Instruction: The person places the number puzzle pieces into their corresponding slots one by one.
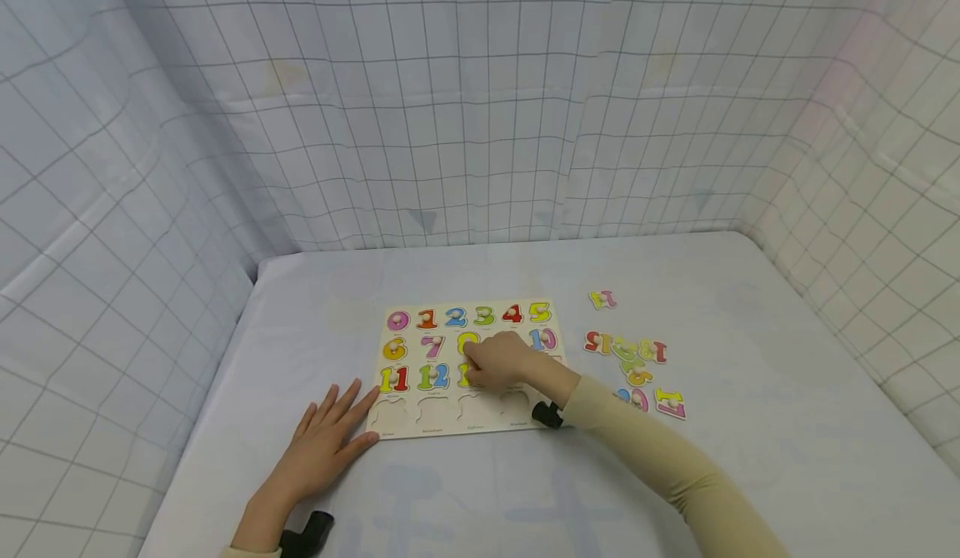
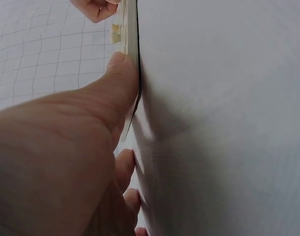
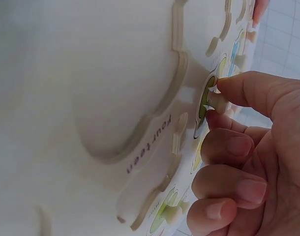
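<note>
A wooden number puzzle board (image 1: pixel 450 416) lies on the white table, with peg-knob number pieces in its upper rows. My right hand (image 1: pixel 497 362) reaches over the third row. Its thumb and index finger pinch a number puzzle piece (image 3: pixel 205 105) by its pale knob (image 3: pixel 218 102); the piece sits at its recess beside the bare one printed "Fourteen". A yellow 1 (image 1: pixel 463 375) shows on it in the head view, the rest hidden by the hand. My left hand (image 1: pixel 324 445) rests spread at the board's left edge, its thumb (image 2: pixel 121 73) against the corner.
Right of the board lie several loose number pieces: a 14 (image 1: pixel 602 299) at the back, a 15 (image 1: pixel 598 341) beside an overlapping pile (image 1: pixel 636 366), and a 17 (image 1: pixel 670 403) nearer. The bottom row of recesses (image 1: pixel 432 412) is bare. Gridded white cloth (image 1: pixel 480 125) walls the table.
</note>
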`<state>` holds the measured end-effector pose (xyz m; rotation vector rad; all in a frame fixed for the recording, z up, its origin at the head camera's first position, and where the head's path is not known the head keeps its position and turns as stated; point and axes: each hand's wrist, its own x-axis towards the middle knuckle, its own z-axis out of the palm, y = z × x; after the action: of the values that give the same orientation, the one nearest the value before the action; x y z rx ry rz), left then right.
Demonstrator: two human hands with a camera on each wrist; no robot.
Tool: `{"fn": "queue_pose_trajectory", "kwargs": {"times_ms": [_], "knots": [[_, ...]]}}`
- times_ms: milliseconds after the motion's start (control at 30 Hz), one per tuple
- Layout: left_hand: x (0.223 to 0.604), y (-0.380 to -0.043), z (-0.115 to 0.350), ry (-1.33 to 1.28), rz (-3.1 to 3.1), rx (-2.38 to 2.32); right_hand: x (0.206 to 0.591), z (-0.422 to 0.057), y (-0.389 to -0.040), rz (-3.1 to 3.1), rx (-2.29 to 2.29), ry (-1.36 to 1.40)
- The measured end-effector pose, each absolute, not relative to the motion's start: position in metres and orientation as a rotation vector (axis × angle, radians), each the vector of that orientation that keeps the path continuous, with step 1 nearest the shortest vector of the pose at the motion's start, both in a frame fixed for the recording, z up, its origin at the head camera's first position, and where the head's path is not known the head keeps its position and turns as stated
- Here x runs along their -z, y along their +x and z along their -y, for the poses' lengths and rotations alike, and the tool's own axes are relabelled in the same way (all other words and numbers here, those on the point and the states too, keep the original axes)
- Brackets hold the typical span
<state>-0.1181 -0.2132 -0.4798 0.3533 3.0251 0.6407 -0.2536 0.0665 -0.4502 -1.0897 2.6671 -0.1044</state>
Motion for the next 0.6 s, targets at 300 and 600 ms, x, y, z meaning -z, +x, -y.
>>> {"fn": "queue_pose_trajectory", "kwargs": {"times_ms": [300,600], "knots": [[0.481,-0.119,0.214,0.34,-3.024,-0.645,0.454,-0.068,-0.255,-2.67,0.123,-1.083],[0.484,-0.12,0.215,0.351,-3.027,-0.638,0.448,-0.113,-0.282,-2.742,0.542,-0.779]]}}
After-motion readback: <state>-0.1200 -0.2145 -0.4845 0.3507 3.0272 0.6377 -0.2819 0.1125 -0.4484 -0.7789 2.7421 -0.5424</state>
